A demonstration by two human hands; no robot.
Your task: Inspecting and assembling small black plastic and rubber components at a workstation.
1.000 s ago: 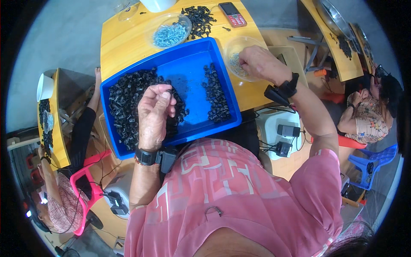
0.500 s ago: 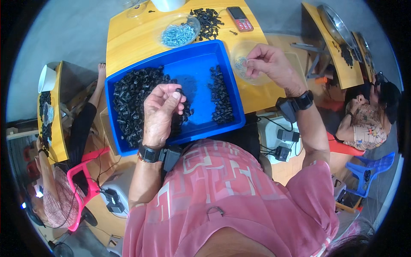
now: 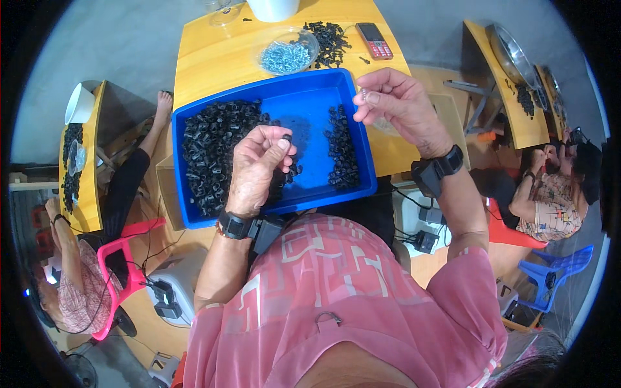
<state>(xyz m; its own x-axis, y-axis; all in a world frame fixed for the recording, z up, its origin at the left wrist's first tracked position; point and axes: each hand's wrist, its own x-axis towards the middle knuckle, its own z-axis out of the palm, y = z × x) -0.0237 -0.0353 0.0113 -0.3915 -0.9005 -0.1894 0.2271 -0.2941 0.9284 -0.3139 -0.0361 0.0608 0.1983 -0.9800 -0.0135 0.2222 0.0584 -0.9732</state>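
Left hand (image 3: 255,169) first — we see it raised over the blue tray (image 3: 310,100), fingers curled together, thumb and forefinger pinched on one small black ring (image 3: 286,138). Right hand (image 3: 396,103) is up beside the tray's right rim, fingertips pressed together on a tiny pale piece (image 3: 363,96); we can't tell what that piece is. Both wrists carry black bands with small boxes attached.

Tray sits on the yellow worktop (image 3: 200,71), straight ahead of us. Inside it we note a big heap of black rings (image 3: 210,145) on the left side and a smaller strip of the same rings (image 3: 341,152) on the right, bare blue floor between them. The left hand hangs over the inner edge of the big heap.

Behind the tray — a clear bowl of small silvery screws (image 3: 284,55), a loose pile of black parts (image 3: 328,35) touching it on the right, and a red phone (image 3: 374,31) just beside that pile. A white cup (image 3: 273,8) stands at the far edge.

Other people sit at yellow worktops to either side, well apart from us.
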